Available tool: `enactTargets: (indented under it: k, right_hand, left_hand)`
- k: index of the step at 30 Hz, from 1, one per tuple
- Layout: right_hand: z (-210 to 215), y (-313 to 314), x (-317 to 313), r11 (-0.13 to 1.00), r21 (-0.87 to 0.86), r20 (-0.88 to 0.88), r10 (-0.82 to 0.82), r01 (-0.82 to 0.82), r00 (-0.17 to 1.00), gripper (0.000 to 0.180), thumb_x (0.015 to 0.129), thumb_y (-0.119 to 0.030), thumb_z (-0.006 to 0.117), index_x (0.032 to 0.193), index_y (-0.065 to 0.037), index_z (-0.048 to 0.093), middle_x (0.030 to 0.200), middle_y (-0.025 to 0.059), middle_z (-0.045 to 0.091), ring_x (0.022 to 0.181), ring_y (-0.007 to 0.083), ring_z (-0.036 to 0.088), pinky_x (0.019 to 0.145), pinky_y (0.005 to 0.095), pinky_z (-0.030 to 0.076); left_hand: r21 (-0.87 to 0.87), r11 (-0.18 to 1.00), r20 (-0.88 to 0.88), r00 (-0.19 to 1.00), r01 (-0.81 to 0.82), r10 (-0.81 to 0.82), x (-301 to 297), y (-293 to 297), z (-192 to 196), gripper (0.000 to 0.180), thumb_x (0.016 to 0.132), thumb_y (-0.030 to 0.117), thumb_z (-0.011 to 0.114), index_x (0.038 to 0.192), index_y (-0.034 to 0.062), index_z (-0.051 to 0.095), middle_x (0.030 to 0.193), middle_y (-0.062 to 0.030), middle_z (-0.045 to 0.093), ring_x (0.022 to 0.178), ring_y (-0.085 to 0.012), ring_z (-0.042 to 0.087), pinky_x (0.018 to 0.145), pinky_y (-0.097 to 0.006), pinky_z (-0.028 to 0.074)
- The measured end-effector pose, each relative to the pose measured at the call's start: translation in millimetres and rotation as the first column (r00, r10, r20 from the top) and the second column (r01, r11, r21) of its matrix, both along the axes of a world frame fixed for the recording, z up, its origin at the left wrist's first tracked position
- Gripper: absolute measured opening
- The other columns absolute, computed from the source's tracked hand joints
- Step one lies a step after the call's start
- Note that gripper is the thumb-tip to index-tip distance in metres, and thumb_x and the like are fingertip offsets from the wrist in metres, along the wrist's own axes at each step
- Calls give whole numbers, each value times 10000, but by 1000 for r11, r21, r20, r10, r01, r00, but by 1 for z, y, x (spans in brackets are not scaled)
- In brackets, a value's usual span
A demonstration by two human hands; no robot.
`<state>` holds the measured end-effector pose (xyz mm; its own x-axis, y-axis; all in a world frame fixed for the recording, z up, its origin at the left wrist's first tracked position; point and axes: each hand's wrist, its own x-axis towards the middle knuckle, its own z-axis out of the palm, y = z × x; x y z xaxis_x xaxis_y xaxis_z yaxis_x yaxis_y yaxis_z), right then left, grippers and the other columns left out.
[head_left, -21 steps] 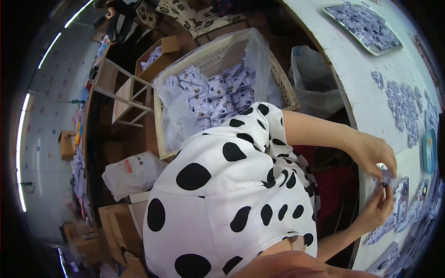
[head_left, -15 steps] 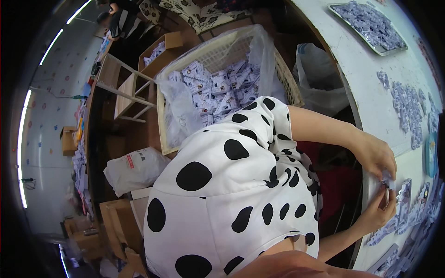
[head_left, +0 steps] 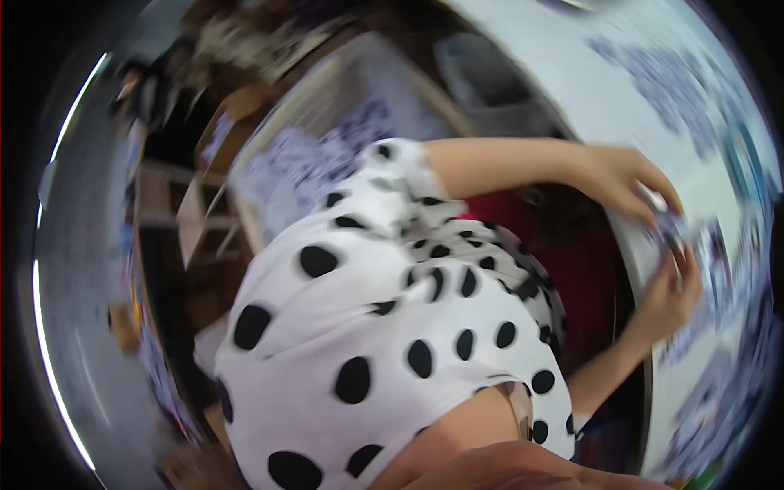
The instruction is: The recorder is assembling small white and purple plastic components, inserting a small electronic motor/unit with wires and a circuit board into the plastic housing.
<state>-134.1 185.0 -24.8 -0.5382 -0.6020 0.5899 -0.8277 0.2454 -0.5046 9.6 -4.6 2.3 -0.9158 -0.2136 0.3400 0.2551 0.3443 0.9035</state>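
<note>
Over the near edge of the white worktable (head_left: 523,49), my hands meet. My left hand (head_left: 625,181) is closed, its thumb and fingers pinching a small white piece (head_left: 651,197). Just below it, my right hand (head_left: 674,286) is closed too, its fingertips up against a small pale packet (head_left: 670,225) between the two hands. Blur hides the packet's details. Beyond my hands, more small pale printed packets (head_left: 714,265) lie along the table.
A pale crate (head_left: 425,86) with a clear liner holds many printed packets at my left. A cardboard box (head_left: 245,106) and a wooden stool (head_left: 192,216) stand past it. Loose packets (head_left: 670,90) and a blue-green tray (head_left: 741,155) are on the table. Another person (head_left: 147,90) is far left.
The whole view has turned and is smeared by motion. Both hands appear higher in the picture, still together at the small packet. A white piece now shows in my left fingers.
</note>
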Motion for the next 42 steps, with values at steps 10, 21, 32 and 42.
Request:
enactTargets:
  k: [10, 21, 32, 42]
  right_hand:
    - [9, -14, 10, 985, -161, -28, 63, -67, 998, 243, 820, -52, 756, 1057, -72, 709, 847, 81, 709, 866, 256, 651, 781, 369, 530]
    - [12, -2, 9, 987, -153, 5, 51, -50, 999, 240, 840, -66, 701, 1080, -54, 683, 810, 70, 654, 839, 239, 646, 732, 343, 530]
    - [15, -1, 7, 983, -159, 35, 103, -96, 994, 199, 829, -19, 610, 1024, 12, 637, 770, 117, 566, 782, 267, 609, 695, 339, 518]
    - [14, -4, 12, 994, -106, 80, 38, -30, 996, 219, 838, -63, 696, 1056, -57, 680, 807, 75, 641, 820, 243, 641, 751, 359, 529]
  left_hand:
    - [48, 995, 99, 991, 89, -94, 4, -25, 2, 505, 889, -83, 668, 1378, -102, 543, 1429, -232, 566, 1373, -311, 515, 1191, -453, 371]
    - [-26, 988, 35, 988, 153, -152, -5, -13, -3, 534, 845, -171, 664, 1363, -86, 568, 1436, -229, 554, 1381, -321, 500, 1122, -430, 476]
    - [-158, 983, -6, 995, 93, -95, -6, -8, -5, 567, 803, -188, 688, 1349, -75, 589, 1408, -228, 584, 1360, -307, 529, 1133, -401, 452]
    - [-469, 876, -18, 993, -113, 118, -6, 8, 6, 529, 777, -55, 793, 1289, 20, 688, 1292, -138, 676, 1181, -236, 643, 999, -342, 510]
